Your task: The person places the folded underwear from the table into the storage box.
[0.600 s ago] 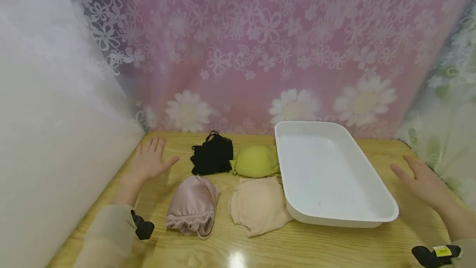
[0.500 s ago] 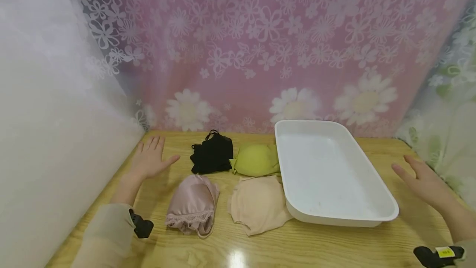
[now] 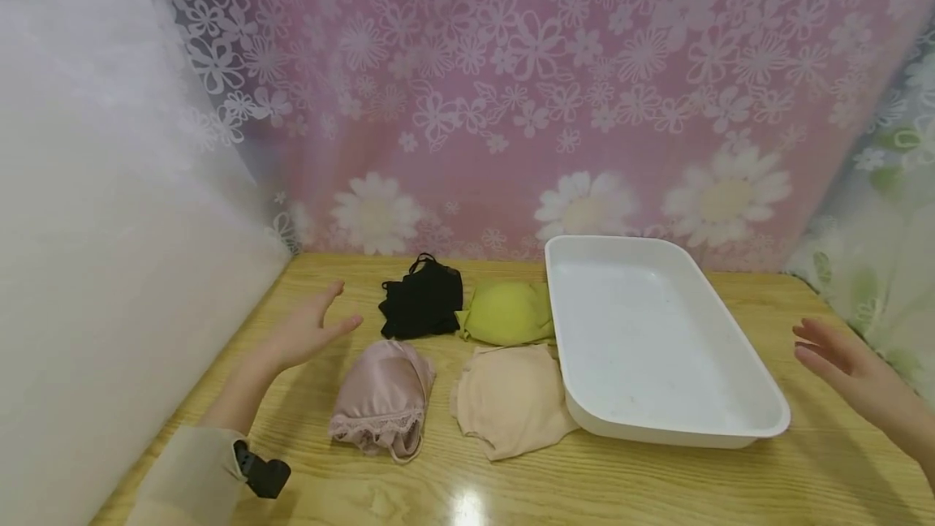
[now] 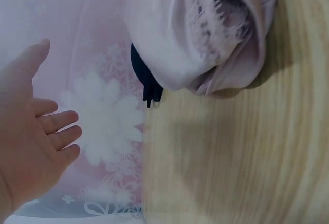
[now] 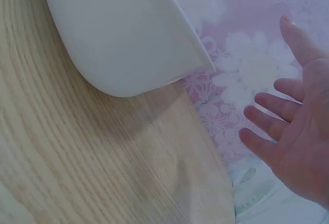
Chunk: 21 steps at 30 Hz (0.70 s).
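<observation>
Pink satin bra (image 3: 383,392) lies folded on the left half of the tabletop (image 3: 372,497), toward the near edge, lace end facing near. Likely light, soft, a bit slippery; best hold probably both sides of the padded cup, not the thin strap or lace, which could snag. Beige bra (image 3: 514,404) just right of it, also folded; looks soft, likely to unfold if picked by one edge. Its right side meets the white tray (image 3: 657,347); can't tell if tucked under. Tray takes up the right half, running back toward the far edge; looks like stiff plastic, probably light for its size, rim is the place to grip. Left hand (image 3: 303,335) hovers by the left edge, fingers relaxed and extended, thumb apart, holding nothing. Right hand (image 3: 850,368) is off the tray's right side, near the right edge, fingers loosely spread, also holding nothing. Farther back: lime bra (image 3: 509,313) against the tray's left side, padded, tray wall blocking a grip from the right. Black bra (image 3: 422,300) left of it, near the far edge, thin, loose straps on top. Flowered curtain (image 3: 467,185) hangs behind the far edge.
</observation>
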### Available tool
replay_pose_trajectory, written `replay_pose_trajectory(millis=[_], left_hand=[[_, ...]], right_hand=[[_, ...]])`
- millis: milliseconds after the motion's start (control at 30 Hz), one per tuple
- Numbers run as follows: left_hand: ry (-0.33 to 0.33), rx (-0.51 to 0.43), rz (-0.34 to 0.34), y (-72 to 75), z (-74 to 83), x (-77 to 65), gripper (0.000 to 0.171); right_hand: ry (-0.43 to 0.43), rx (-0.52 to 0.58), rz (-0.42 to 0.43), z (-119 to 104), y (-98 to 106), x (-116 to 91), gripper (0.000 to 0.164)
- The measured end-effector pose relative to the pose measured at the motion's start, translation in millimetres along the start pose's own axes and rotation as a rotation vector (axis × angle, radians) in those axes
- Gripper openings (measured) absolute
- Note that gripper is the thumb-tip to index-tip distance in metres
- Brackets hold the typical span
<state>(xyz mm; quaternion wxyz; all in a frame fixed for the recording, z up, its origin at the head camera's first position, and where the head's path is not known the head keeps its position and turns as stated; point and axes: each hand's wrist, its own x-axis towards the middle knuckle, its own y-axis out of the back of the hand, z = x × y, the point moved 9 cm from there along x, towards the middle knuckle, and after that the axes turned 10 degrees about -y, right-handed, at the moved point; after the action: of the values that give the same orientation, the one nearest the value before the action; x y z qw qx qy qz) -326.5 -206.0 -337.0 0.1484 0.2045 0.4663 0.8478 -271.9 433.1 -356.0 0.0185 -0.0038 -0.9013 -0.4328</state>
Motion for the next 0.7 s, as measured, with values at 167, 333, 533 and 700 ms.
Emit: replay_pose_trajectory(millis=[167, 333, 533, 700], left_hand=[[0.027, -0.115, -0.015, -12.1, 5.3, -12.2, 0.076], [0.109, -0.201, -0.023, -24.8, -0.9, -25.2, 0.072], [0.191, -0.349, -0.044, -44.7, -6.0, -40.1, 0.072], [0.233, -0.387, -0.086, -57.7, -6.9, -48.1, 0.074]], right_hand=[[0.040, 0.029, -0.049, -1, -6, -10, 0.061], [0.061, 0.007, -0.106, -5, -26, -19, 0.063], [0.149, 0.115, -0.166, -9, -47, -33, 0.075], [0.135, 0.081, -0.187, -9, -58, -35, 0.086]])
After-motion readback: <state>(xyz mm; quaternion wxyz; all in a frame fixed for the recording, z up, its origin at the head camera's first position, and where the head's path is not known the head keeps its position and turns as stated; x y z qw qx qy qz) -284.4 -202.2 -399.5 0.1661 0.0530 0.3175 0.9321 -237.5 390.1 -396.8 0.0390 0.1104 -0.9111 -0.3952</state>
